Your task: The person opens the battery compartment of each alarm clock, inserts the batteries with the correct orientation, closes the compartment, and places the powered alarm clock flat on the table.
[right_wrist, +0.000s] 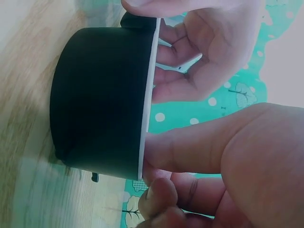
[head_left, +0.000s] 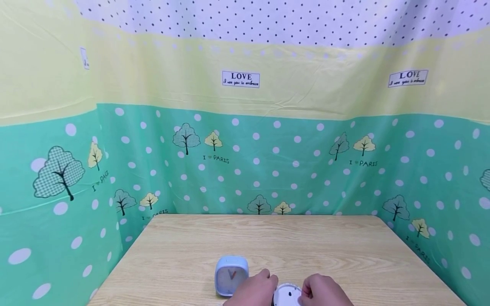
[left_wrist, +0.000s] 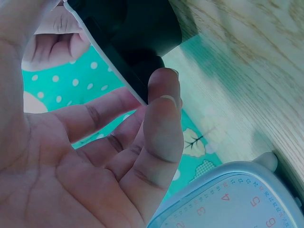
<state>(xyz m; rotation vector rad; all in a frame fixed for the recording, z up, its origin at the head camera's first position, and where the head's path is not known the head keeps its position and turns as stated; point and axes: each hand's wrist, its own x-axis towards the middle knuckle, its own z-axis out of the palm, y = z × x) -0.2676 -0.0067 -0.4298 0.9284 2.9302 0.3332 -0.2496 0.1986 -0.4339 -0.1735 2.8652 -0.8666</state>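
Note:
A black cylindrical container (right_wrist: 102, 99) with a white top (head_left: 286, 295) stands on the table between the two hands. The top bears a small dark spot, and a black tab (right_wrist: 138, 21) juts from the rim. At this tab my left hand (head_left: 257, 290) grips the container's edge with bent fingers (left_wrist: 164, 118). On the other side, the right hand (head_left: 323, 291) pinches the white rim, thumb (right_wrist: 190, 151) against it and the other fingers curled below. Beside the left hand is a light blue clock (head_left: 231, 276); its numbered face shows partly in the left wrist view.
Under everything lies a wood-grain table (head_left: 268, 238), stretching back and to both sides of the hands. A curtain (head_left: 245, 170) with green, yellow and white bands hangs behind it and along its sides.

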